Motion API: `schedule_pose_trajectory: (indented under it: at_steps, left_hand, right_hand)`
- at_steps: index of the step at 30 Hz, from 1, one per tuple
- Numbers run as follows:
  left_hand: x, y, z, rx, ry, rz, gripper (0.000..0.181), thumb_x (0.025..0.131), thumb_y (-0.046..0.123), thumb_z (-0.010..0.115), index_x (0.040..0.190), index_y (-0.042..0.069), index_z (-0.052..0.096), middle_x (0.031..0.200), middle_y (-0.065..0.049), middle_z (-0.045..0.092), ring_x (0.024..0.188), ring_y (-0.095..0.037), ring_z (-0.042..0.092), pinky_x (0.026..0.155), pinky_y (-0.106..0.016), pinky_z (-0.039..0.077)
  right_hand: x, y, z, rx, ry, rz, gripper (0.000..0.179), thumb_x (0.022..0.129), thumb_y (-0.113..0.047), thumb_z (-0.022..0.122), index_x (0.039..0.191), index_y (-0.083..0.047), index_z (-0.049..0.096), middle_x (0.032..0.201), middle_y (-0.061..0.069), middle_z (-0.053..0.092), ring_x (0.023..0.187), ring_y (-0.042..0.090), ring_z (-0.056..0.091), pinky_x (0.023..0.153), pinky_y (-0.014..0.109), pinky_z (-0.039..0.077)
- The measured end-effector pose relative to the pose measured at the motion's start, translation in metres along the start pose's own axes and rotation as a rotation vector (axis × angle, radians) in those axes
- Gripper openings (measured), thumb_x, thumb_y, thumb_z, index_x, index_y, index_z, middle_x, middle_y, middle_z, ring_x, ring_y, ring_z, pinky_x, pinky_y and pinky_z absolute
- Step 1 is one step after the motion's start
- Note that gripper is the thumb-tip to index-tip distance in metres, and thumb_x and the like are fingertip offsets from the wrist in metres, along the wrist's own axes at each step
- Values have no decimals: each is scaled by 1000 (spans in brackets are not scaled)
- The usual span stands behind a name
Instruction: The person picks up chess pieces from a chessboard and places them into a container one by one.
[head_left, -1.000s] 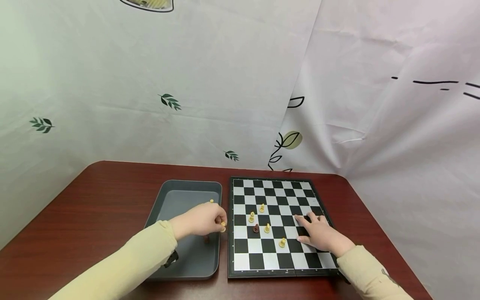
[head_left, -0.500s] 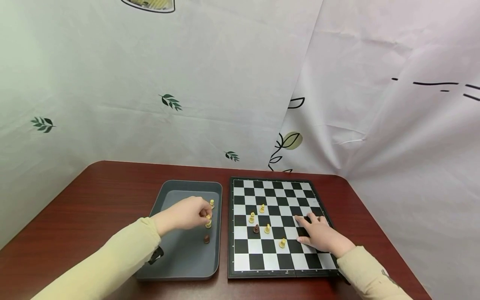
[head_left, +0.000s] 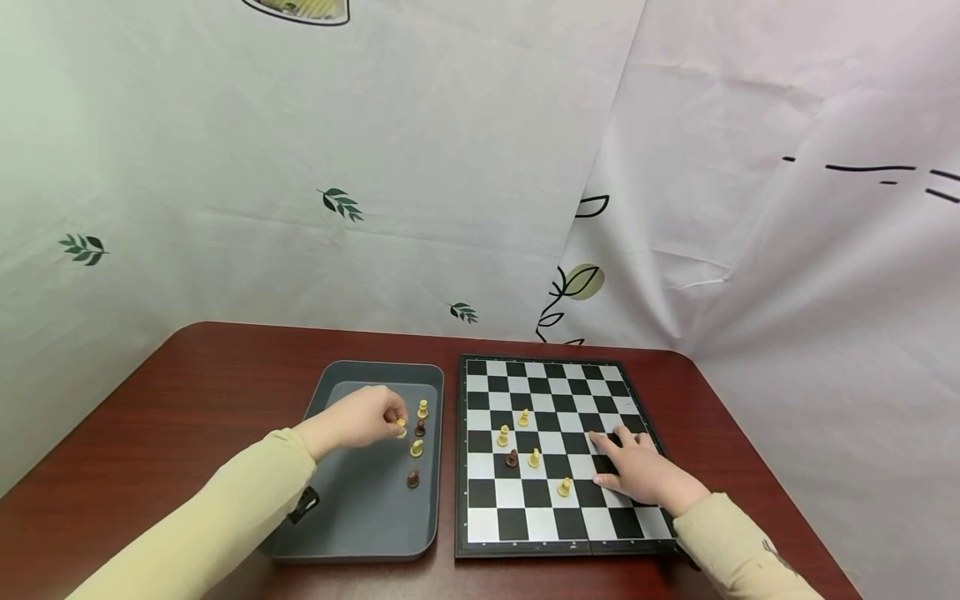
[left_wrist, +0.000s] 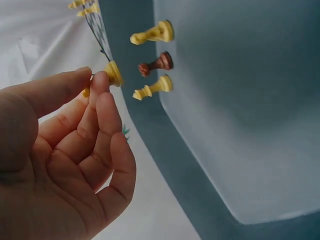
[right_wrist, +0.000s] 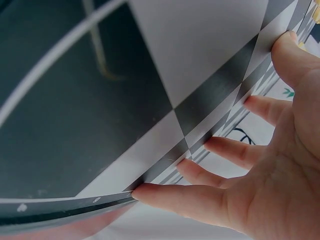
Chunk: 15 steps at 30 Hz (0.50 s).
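My left hand (head_left: 360, 418) is over the grey tray (head_left: 367, 525), pinching a yellow chess piece (head_left: 401, 428) between thumb and fingertips. In the left wrist view the wide base of this yellow chess piece (left_wrist: 114, 74) sticks out past the fingertips; the rest is mostly covered. To the right of that hand, a yellow piece (head_left: 423, 408), a brown piece (head_left: 420, 427), another yellow piece (head_left: 416, 448) and a brown piece (head_left: 413, 478) stand in a column inside the tray. My right hand (head_left: 637, 468) rests with spread fingers on the right side of the chessboard (head_left: 517, 493).
Several yellow pieces, such as the one (head_left: 565, 487) nearest the front, and one brown piece (head_left: 512, 458) stand on the board. Tray and board lie side by side on a reddish-brown table (head_left: 210, 392), a narrow gap between them. A white printed cloth (head_left: 420, 150) hangs behind.
My left hand has moved left from the tray's right rim with the pinched yellow chess piece, uncovering the pieces standing in the tray. My right hand stays in place on the board.
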<state>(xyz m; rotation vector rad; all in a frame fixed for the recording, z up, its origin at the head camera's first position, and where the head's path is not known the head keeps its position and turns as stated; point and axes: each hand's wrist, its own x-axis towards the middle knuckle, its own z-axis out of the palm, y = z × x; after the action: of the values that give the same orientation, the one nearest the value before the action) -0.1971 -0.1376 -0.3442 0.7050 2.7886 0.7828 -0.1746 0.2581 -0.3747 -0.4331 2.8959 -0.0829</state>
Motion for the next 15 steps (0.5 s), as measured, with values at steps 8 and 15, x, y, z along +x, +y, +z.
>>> schedule_pose_trajectory:
  at_steps: [8,15]
  left_hand:
    - [7,-7,3,-20,13,-42,6,85,5,66,79,7,65,74,1,60,63,-11,46,59,-28,40]
    - [15,-13,6,-23,32,-70,4,86,6,66,84,4,67,77,-1,63,65,-12,48,60,-29,42]
  right_hand:
    - [1,1,1,-2,-8,10,63,85,-36,67,137,-8,46,134,30,39,117,56,39,86,59,44]
    - [2,1,1,-5,-9,13,64,85,-37,67,137,-8,46,134,30,40,116,56,40,86,59,44]
